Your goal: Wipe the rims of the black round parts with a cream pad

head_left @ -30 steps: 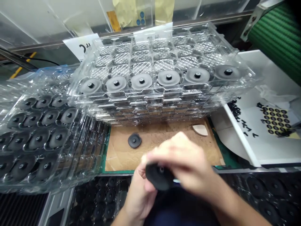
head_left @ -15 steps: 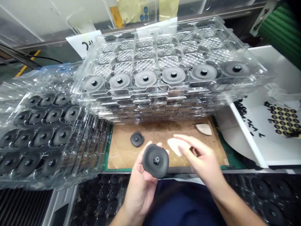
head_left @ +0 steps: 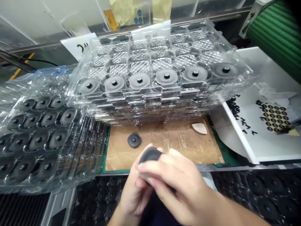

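My left hand point(head_left: 133, 196) grips a black rubber disc point(head_left: 150, 154) from below, low in the middle of the view. My right hand point(head_left: 175, 185) lies over the disc with its fingers pressed against its face; whatever is under the fingers is hidden. Another small black disc point(head_left: 134, 139) lies on the brown cardboard mat point(head_left: 188, 144) just beyond my hands. A pale wedge-shaped pad point(head_left: 199, 128) rests on the mat at the far right.
A stack of clear blister trays point(head_left: 152, 94) with one row of grey discs stands behind the mat. More trays of black discs point(head_left: 37, 138) lie at the left. A white board point(head_left: 263, 147) with a sheet of black dot stickers point(head_left: 275, 119) is at the right.
My right hand was lifted away to the right holding a pale pad half a second ago; now it has come back down over the black disc and covers most of it.
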Motion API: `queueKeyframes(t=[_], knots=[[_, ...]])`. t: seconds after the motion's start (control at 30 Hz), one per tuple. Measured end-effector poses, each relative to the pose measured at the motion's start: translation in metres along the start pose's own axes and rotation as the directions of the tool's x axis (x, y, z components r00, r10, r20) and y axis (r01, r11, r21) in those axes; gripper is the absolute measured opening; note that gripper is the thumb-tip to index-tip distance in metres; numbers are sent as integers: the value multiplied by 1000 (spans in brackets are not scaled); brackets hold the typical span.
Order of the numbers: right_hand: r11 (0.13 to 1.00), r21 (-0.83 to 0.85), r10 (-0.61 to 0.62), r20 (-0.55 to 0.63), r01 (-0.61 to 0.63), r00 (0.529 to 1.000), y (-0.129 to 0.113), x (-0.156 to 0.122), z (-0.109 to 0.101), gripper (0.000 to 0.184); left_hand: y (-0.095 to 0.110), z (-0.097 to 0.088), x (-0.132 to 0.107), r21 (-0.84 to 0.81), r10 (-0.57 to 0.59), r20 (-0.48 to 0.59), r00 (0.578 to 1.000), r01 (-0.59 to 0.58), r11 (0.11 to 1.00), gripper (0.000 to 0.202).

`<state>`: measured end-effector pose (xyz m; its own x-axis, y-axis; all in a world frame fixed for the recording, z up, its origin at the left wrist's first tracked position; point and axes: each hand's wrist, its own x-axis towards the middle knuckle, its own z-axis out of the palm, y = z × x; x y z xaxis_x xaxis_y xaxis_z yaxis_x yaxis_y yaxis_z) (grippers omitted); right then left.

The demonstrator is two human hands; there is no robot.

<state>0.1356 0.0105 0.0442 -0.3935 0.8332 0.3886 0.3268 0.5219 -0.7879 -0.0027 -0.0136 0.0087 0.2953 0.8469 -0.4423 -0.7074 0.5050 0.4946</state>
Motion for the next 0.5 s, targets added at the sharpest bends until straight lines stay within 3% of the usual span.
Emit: queueKeyframes(t=[0.07,0.17,0.27,0.37,0.43,0.5], knots=[[997,20,69,112,-72,991,0,-9,-11,19,3,-1,0,6,-12,6,1000,12,1000,51],[976,-174,146,91,-129,985,0,-15,-24,20,4,-8,2,-10,-57,34,998,58,998,62],[961,-276,-2,47,15,999,7,-7,-28,24,4,-11,3,-28,-65,24,998,66,997,52],[993,-109,-57,-11,56,998,24,3,-24,27,6,-10,2,-33,-29,127,991,34,999,47],[997,17,77,-91,-75,993,39,1,-20,26,7,-9,0,-47,-23,192,981,33,998,55],[966,93,251,-153,-239,956,53,-10,-14,22,7,-9,-1,-62,-41,188,981,53,997,58]])
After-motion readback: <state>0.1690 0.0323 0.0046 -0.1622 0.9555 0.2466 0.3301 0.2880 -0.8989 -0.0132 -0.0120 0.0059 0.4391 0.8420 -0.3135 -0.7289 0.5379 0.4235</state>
